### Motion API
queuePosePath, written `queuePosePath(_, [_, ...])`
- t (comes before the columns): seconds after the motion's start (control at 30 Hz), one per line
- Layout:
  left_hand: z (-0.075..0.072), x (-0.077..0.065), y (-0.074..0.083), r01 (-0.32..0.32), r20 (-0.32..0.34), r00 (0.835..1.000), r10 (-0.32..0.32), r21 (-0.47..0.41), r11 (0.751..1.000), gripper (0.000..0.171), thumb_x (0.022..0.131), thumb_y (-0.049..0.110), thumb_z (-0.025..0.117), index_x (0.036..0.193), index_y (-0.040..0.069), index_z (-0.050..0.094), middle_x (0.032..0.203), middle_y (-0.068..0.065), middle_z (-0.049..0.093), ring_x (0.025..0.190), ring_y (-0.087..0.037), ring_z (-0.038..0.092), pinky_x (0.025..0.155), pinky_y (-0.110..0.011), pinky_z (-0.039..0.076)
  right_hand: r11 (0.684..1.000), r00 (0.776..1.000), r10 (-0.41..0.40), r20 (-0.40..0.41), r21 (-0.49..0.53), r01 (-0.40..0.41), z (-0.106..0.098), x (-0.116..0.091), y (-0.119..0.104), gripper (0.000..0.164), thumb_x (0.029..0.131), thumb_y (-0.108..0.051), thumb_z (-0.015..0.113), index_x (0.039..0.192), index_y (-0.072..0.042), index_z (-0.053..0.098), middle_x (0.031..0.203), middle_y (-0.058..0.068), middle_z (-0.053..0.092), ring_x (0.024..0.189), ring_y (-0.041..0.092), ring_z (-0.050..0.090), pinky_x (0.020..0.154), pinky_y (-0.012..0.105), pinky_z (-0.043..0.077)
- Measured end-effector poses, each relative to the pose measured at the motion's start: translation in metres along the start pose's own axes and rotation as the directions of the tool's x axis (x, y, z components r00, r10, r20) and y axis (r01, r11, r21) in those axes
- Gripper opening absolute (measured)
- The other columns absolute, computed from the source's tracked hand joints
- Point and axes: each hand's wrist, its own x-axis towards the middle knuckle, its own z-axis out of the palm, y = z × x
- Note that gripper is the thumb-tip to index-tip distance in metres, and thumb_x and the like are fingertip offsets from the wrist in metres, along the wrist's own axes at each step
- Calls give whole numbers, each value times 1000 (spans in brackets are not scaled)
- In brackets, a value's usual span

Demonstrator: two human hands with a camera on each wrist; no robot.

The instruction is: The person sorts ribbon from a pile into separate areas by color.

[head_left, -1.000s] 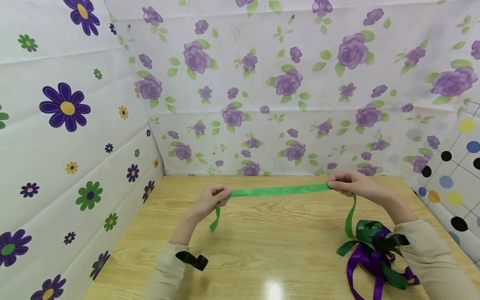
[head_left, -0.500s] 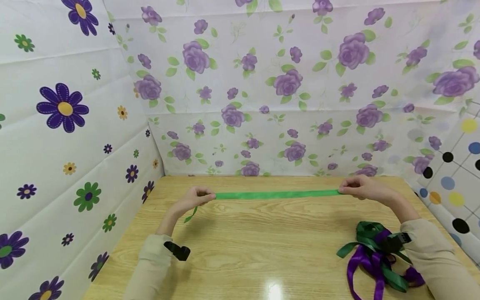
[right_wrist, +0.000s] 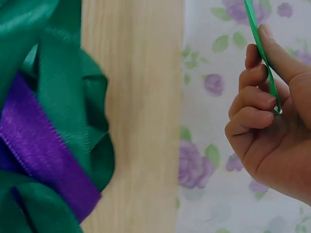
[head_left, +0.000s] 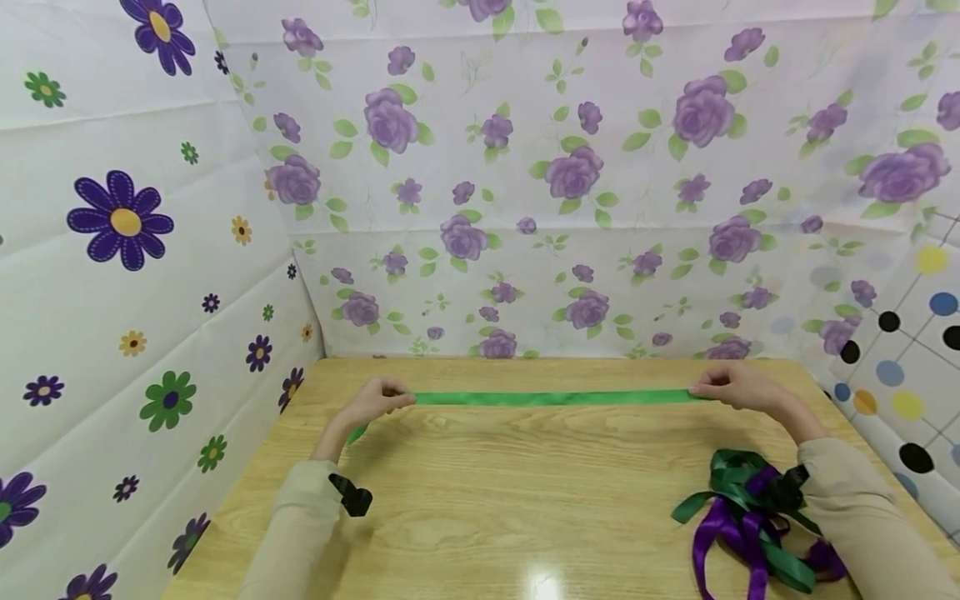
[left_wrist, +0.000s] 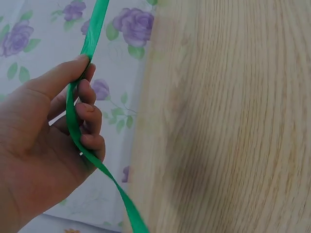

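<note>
A bright green ribbon [head_left: 551, 398] stretches straight and nearly level between both hands, over the far part of the wooden table. My left hand [head_left: 372, 400] pinches it between thumb and forefinger near one end. In the left wrist view the loose tail of the ribbon [left_wrist: 73, 116] runs down across the curled fingers and hangs past the palm. My right hand [head_left: 738, 388] pinches the other end; in the right wrist view the ribbon's short tip [right_wrist: 278, 109] lies against the palm, under the thumb [right_wrist: 279, 53].
A tangled pile of dark green and purple ribbons [head_left: 738, 517] lies on the table [head_left: 525, 492] at the right, by the right forearm. Floral cloth [head_left: 517, 183] stands behind the table, with a daisy-printed cloth [head_left: 112, 325] on the left and a dotted one at right.
My hands have drawn apart, the left hand moving left and the right hand right, so a longer stretch of ribbon spans between them. The right-hand tail no longer hangs down below the hand.
</note>
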Motion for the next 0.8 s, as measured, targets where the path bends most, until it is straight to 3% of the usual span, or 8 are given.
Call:
queuePosePath(0.17, [0, 3, -12, 43, -78, 996, -40, 45, 998, 19, 95, 13, 62, 97, -4, 68, 82, -10, 64, 66, -12, 49, 61, -30, 45, 1000, 998, 27, -50, 14, -26, 0, 3, 14, 28, 97, -29, 58, 94, -4, 68, 57, -6, 37, 47, 5, 30, 46, 28, 36])
queuePosePath(0.33, [5, 6, -23, 104, -202, 976, -79, 116, 988, 16, 93, 10, 63, 96, -4, 70, 86, -15, 69, 71, -13, 56, 62, -26, 46, 998, 994, 57, -95, 32, -55, -1, 5, 25, 32, 98, -26, 58, 109, 3, 66, 70, 2, 53, 56, 10, 43, 51, 30, 41])
queuePosePath(0.43, [10, 9, -29, 166, -310, 944, -111, 156, 974, 16, 92, 11, 65, 92, -4, 70, 84, -15, 68, 68, -14, 56, 60, -25, 45, 996, 990, 82, -117, 36, -78, 2, 8, 33, 35, 99, -22, 56, 116, 7, 62, 84, 10, 61, 63, 16, 51, 55, 33, 45])
queuePosePath(0.53, [16, 11, -34, 240, -414, 896, -158, 154, 958, 18, 91, 14, 68, 88, -3, 69, 80, -13, 67, 64, -13, 52, 57, -25, 42, 992, 983, 122, -141, 39, -117, 6, 11, 41, 36, 100, -19, 54, 121, 10, 59, 93, 13, 64, 71, 21, 57, 57, 33, 47])
queuePosePath(0.6, [19, 12, -35, 272, -456, 869, -191, 119, 955, 20, 91, 16, 68, 87, -4, 68, 77, -13, 65, 60, -13, 49, 54, -25, 40, 989, 975, 146, -165, 35, -142, 8, 12, 45, 36, 99, -18, 55, 121, 11, 59, 95, 13, 66, 72, 23, 59, 57, 34, 48])
queuePosePath(0.67, [21, 12, -36, 295, -475, 853, -217, 97, 950, 23, 91, 18, 67, 88, -4, 69, 75, -13, 65, 57, -12, 48, 52, -24, 39, 985, 968, 171, -182, 32, -168, 10, 11, 47, 37, 99, -20, 55, 119, 11, 59, 95, 13, 66, 72, 21, 59, 57, 34, 48])
queuePosePath(0.73, [22, 11, -36, 324, -443, 860, -252, 94, 941, 30, 92, 25, 66, 87, -5, 69, 73, -16, 66, 54, -12, 47, 50, -24, 38, 980, 961, 199, -194, 35, -196, 11, 9, 48, 39, 98, -22, 57, 118, 11, 60, 90, 12, 67, 63, 16, 55, 56, 34, 47])
queuePosePath(0.8, [22, 9, -34, 350, -383, 881, -279, 129, 928, 34, 90, 30, 68, 86, -4, 69, 73, -15, 66, 55, -13, 48, 51, -24, 39, 976, 957, 217, -193, 43, -212, 11, 7, 49, 40, 98, -23, 57, 118, 12, 60, 84, 12, 66, 55, 11, 48, 54, 33, 45])
